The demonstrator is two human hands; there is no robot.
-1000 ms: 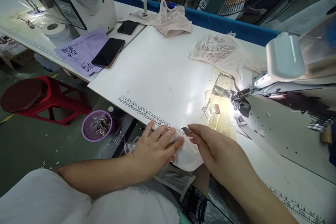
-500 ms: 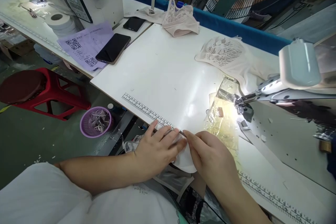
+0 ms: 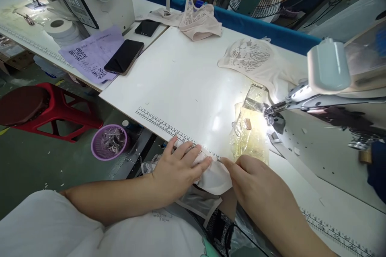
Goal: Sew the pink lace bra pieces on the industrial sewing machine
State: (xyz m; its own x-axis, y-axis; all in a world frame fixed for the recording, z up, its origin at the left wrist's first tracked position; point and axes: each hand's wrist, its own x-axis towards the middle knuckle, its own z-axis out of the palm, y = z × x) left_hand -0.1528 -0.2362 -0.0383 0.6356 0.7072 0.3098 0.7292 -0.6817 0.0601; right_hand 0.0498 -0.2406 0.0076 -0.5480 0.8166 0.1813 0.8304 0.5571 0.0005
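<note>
At the table's front edge, my left hand [image 3: 180, 165] lies with its fingers spread, pressing on a piece of white fabric [image 3: 215, 177]. Some lace [image 3: 150, 165] shows below the edge beside this hand and may belong to the same piece. My right hand [image 3: 261, 186] is closed, thumb and forefinger pinching the fabric's upper edge at its right end. A small dark tip shows at that pinch, too small to name. Between the two hands the fabric edge runs straight along the printed ruler scale [image 3: 163, 125]. The lower part of the piece hangs over my lap.
A lit sewing machine [image 3: 328, 66] stands at right, a lace bra [image 3: 251, 56] beside it. Farther back lies another bra [image 3: 200, 22]. Phones [image 3: 124, 57] and a purple paper [image 3: 90, 54] lie at left. A red stool [image 3: 57, 112] and purple basket [image 3: 95, 150] are below.
My right hand has slid right, away from my left hand, and more of the fabric edge shows between them. My left hand stays nearly in place. The view has shifted slightly.
</note>
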